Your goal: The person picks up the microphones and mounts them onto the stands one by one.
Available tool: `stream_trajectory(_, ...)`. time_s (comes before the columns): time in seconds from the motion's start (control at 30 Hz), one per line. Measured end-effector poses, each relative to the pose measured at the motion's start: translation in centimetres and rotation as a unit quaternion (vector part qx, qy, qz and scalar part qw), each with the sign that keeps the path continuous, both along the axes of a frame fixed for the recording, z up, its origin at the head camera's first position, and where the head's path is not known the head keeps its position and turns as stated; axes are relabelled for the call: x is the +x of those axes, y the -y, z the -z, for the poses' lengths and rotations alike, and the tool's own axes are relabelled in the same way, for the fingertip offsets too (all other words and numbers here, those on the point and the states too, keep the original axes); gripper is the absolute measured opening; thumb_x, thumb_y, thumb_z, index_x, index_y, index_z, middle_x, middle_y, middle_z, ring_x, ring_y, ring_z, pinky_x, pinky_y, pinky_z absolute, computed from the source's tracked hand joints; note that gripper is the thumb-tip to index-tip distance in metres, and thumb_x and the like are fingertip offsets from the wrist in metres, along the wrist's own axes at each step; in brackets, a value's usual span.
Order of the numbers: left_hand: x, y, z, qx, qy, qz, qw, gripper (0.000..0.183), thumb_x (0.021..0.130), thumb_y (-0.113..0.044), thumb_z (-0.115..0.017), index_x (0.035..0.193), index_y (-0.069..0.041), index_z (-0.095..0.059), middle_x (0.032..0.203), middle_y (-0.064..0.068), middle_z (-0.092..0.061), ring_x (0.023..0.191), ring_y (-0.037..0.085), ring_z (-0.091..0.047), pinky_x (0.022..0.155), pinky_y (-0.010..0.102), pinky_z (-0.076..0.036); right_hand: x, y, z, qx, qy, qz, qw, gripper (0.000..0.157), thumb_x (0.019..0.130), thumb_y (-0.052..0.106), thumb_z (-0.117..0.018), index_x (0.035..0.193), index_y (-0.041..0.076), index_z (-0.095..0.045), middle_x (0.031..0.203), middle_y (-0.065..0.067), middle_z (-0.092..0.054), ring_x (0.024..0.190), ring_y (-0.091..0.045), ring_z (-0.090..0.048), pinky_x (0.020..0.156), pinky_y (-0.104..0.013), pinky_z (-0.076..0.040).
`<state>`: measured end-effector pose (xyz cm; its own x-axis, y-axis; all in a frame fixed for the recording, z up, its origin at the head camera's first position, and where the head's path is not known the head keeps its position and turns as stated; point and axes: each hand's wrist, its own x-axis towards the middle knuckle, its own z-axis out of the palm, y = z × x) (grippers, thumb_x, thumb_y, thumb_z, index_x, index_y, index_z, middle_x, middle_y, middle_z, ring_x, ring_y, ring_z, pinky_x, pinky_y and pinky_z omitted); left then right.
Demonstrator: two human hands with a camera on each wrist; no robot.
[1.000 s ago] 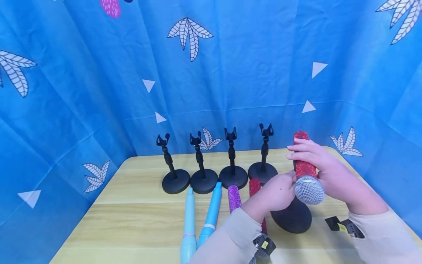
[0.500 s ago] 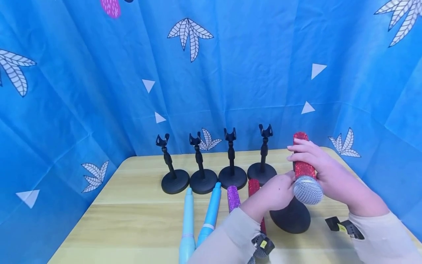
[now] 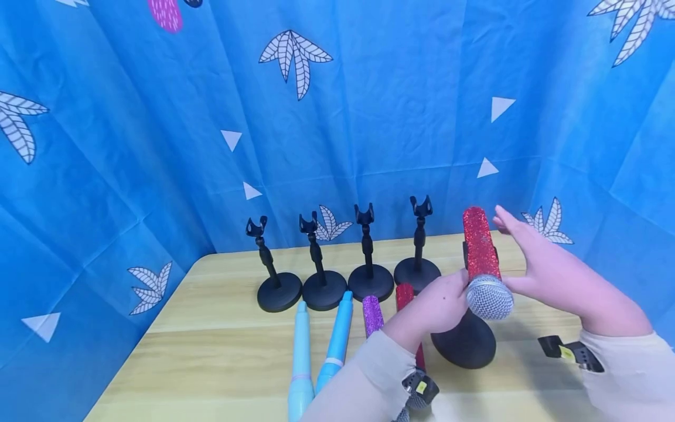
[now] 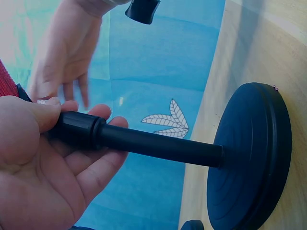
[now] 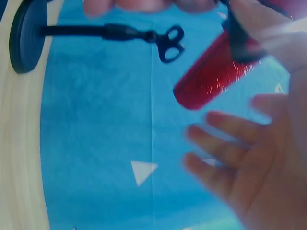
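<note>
A red glittery microphone [image 3: 481,243] with a silver mesh head lies tilted in the clip of a black microphone stand [image 3: 464,343], its head toward me. My left hand [image 3: 440,302] grips the stand's upper stem; in the left wrist view the thumb and fingers are round the black collar [image 4: 76,129]. To the right of the microphone, my right hand [image 3: 554,272] has its fingers spread and away from the handle. Its thumb lies close by the mesh head; whether it touches cannot be told. The right wrist view shows that hand's fingers [image 5: 225,153] apart from the red handle [image 5: 211,74].
Several black stands [image 3: 371,281] with bare clips stand in a row at the back. Before them lie a pale teal microphone-like stick [image 3: 302,357], a blue one [image 3: 339,334], a purple glittery microphone [image 3: 372,313] and another red one [image 3: 405,296], partly behind the left arm.
My right hand has let go of the red microphone and moved off to the right, its fingers spreading. The left hand keeps its hold on the stand. The head view has shifted slightly.
</note>
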<state>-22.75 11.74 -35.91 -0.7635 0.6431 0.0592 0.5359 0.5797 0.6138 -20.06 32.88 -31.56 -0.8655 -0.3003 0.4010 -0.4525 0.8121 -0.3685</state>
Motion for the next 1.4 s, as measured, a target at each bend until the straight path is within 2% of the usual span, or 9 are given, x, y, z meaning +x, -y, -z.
stream_trajectory(0.1,0.0,0.0,0.0,0.003,-0.002,0.003,1.0000,0.026,0.107,-0.030,-0.052,0.129,-0.018,-0.057,0.115,-0.007,-0.068,0.113,0.003,-0.062,0.095,0.025,-0.051,-0.3,-0.9,1.1,0.021,0.040,-0.017,0.999,0.103,0.079,0.035,-0.089,0.158,0.004,-0.029,0.140,-0.022,-0.053,0.124,-0.044,-0.053,0.091,-0.065,-0.048)
stream_trajectory(0.23,-0.1,0.0,0.0,0.003,-0.012,0.008,0.9999,0.029,0.108,-0.030,-0.050,0.133,-0.018,-0.056,0.121,-0.008,-0.067,0.117,0.002,-0.060,0.098,0.025,-0.049,-0.4,-0.7,3.8,0.020,0.130,-0.072,0.989,0.080,0.077,0.042,-0.088,0.135,-0.002,-0.054,0.114,-0.005,-0.066,0.099,-0.021,-0.065,0.082,-0.042,-0.056)
stream_trajectory(0.33,-0.1,0.1,0.1,0.005,-0.004,0.002,1.0000,0.030,0.107,-0.031,-0.051,0.134,-0.019,-0.057,0.125,-0.009,-0.066,0.118,0.003,-0.060,0.098,0.026,-0.049,-0.2,0.3,5.9,-0.005,0.228,-0.082,0.970,0.088,0.072,0.034,-0.092,0.134,-0.009,-0.047,0.114,-0.008,-0.063,0.095,-0.019,-0.061,0.081,-0.037,-0.054)
stream_trajectory(0.4,-0.1,0.1,0.2,0.009,0.005,-0.003,0.9999,0.030,0.107,-0.032,-0.051,0.134,-0.019,-0.057,0.125,-0.009,-0.066,0.118,0.003,-0.060,0.098,0.027,-0.049,-0.1,1.3,7.1,-0.016,0.275,-0.071,0.959,0.102,0.068,0.029,-0.093,0.140,-0.014,-0.034,0.127,-0.019,-0.056,0.107,-0.028,-0.057,0.091,-0.045,-0.051)
stream_trajectory(0.5,-0.1,0.3,0.1,0.017,0.008,-0.010,0.9998,0.029,0.107,-0.030,-0.052,0.132,-0.018,-0.058,0.122,-0.008,-0.067,0.115,0.003,-0.061,0.095,0.026,-0.051,-0.1,2.6,8.1,-0.009,0.307,-0.053,0.950,0.110,0.065,0.025,-0.095,0.142,-0.016,-0.028,0.136,-0.029,-0.049,0.120,-0.041,-0.052,0.101,-0.058,-0.044)
stream_trajectory(0.7,-0.2,0.5,-0.2,0.014,-0.035,-0.018,0.9991,0.023,0.104,-0.023,-0.059,0.124,-0.012,-0.064,0.103,-0.008,-0.060,0.095,0.001,-0.059,0.083,0.018,-0.051,-0.3,3.5,9.0,0.003,0.293,-0.065,0.954,0.103,0.060,0.021,-0.096,0.137,-0.015,-0.036,0.127,-0.027,-0.057,0.119,-0.046,-0.055,0.103,-0.062,-0.041)
stream_trajectory(1.0,-0.3,0.5,-0.5,0.008,-0.049,0.026,0.9984,0.013,0.102,-0.017,-0.062,0.115,-0.014,-0.064,0.091,-0.011,-0.062,0.084,-0.003,-0.057,0.076,0.012,-0.047,-0.4,3.0,9.2,0.003,0.306,-0.052,0.951,0.100,0.062,0.023,-0.096,0.136,-0.014,-0.039,0.128,-0.028,-0.057,0.121,-0.049,-0.052,0.103,-0.063,-0.040)
stream_trajectory(1.23,-0.2,0.3,-1.1,0.000,-0.031,-0.009,0.9995,0.019,0.098,-0.019,-0.069,0.117,-0.019,-0.067,0.083,-0.013,-0.063,0.070,-0.002,-0.058,0.064,0.015,-0.049,-0.4,3.1,9.5,-0.007,0.286,-0.058,0.956,0.093,0.060,0.024,-0.096,0.133,-0.007,-0.049,0.131,-0.025,-0.056,0.124,-0.047,-0.050,0.103,-0.063,-0.039)
stream_trajectory(1.4,-0.2,-0.3,-1.2,-0.042,-0.072,-0.038,0.9958,0.026,0.094,-0.028,-0.075,0.119,-0.025,-0.068,0.093,-0.016,-0.067,0.084,-0.002,-0.063,0.075,0.019,-0.053,-0.5,3.0,9.6,-0.006,0.293,-0.055,0.954,0.094,0.061,0.022,-0.096,0.134,-0.010,-0.045,0.128,-0.025,-0.059,0.121,-0.047,-0.054,0.102,-0.062,-0.041)
